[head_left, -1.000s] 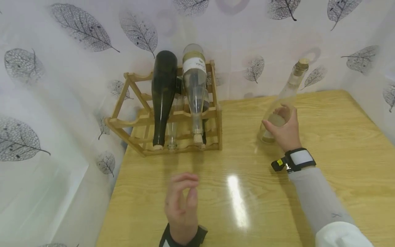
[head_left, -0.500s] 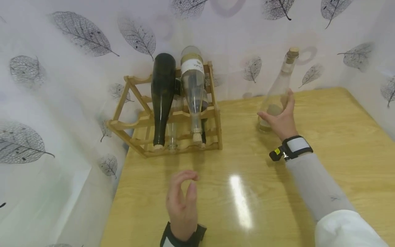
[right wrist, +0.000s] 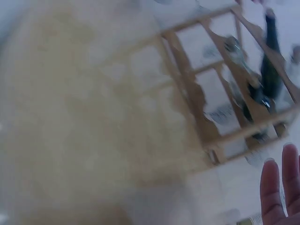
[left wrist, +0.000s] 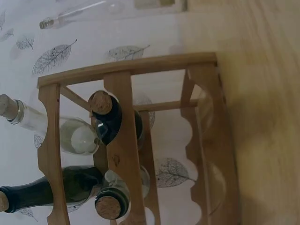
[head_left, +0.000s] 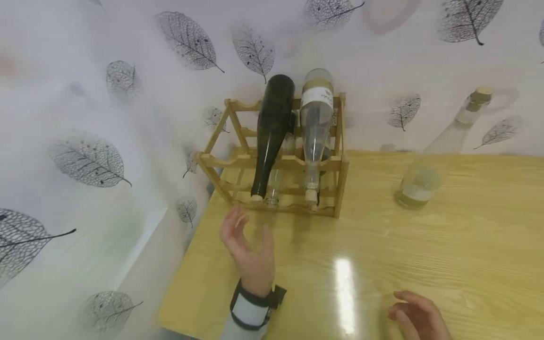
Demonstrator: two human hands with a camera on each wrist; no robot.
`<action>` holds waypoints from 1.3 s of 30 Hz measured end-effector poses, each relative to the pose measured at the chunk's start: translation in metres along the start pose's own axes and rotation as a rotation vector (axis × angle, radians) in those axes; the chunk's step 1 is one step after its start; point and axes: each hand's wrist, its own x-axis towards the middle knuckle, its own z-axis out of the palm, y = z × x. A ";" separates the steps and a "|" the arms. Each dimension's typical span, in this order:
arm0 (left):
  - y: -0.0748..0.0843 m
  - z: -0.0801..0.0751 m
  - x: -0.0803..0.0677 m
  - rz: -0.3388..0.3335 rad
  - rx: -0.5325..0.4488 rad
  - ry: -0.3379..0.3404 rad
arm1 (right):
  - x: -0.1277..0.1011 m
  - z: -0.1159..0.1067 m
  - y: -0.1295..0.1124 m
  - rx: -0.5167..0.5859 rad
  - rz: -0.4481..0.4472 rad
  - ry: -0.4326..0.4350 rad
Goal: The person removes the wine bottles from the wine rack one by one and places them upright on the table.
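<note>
My left hand (head_left: 250, 257) is raised just in front of the wooden wine rack (head_left: 244, 162), its fingers loosely bent and holding nothing. Closest to it are the corked neck of a dark green wine bottle (head_left: 274, 123) and a clear bottle mouth (head_left: 272, 200) on a lower level. A clear bottle with a white label (head_left: 317, 97) lies beside the green one on top, cork toward me. At the front edge of the head view my right hand (head_left: 420, 314) is partly visible, fingers loosely bent with nothing in them. A corked clear glass bottle (head_left: 437, 153) stands on the table well beyond it.
The light wooden table (head_left: 382, 264) runs up to a leaf-patterned wall covering (head_left: 369, 61) at the back and left. In the left wrist view, cork ends of several bottles, such as this lower dark bottle (left wrist: 108, 126), poke out of the rack.
My right hand has let go of the standing clear bottle and drawn back toward me. My left hand has moved forward toward the rack. The head view has turned left.
</note>
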 end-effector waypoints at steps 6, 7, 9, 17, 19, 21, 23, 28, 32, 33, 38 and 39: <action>-0.016 0.032 0.044 0.022 0.175 -0.120 | 0.004 0.017 -0.004 -0.102 -0.018 -0.061; -0.019 0.035 0.050 0.027 0.216 -0.151 | 0.008 0.020 -0.005 -0.137 -0.025 -0.059; -0.023 0.040 0.059 0.057 0.269 -0.193 | 0.015 0.025 -0.007 -0.164 -0.052 -0.053; -0.026 0.035 0.063 0.159 0.317 -0.189 | 0.024 0.035 -0.010 -0.115 -0.100 -0.057; -0.025 0.031 0.060 0.171 0.313 -0.177 | 0.025 0.035 -0.010 -0.115 -0.108 -0.069; -0.023 0.026 0.055 0.184 0.312 -0.167 | 0.024 0.035 -0.009 -0.128 -0.110 -0.078; -0.022 0.020 0.048 0.199 0.311 -0.153 | 0.022 0.035 -0.008 -0.138 -0.109 -0.087; -0.016 0.005 0.028 0.263 0.324 -0.101 | 0.017 0.036 -0.008 -0.160 -0.065 -0.088; -0.009 -0.008 0.011 0.317 0.298 -0.048 | 0.014 0.036 -0.009 -0.178 -0.060 -0.099; -0.008 -0.011 0.007 0.328 0.268 -0.037 | 0.014 0.036 -0.009 -0.180 -0.067 -0.109; -0.002 -0.018 -0.002 0.444 0.113 0.029 | 0.017 0.033 -0.007 -0.113 -0.107 -0.189; -0.001 -0.017 -0.003 0.493 0.112 0.054 | 0.018 0.033 -0.007 -0.101 -0.108 -0.207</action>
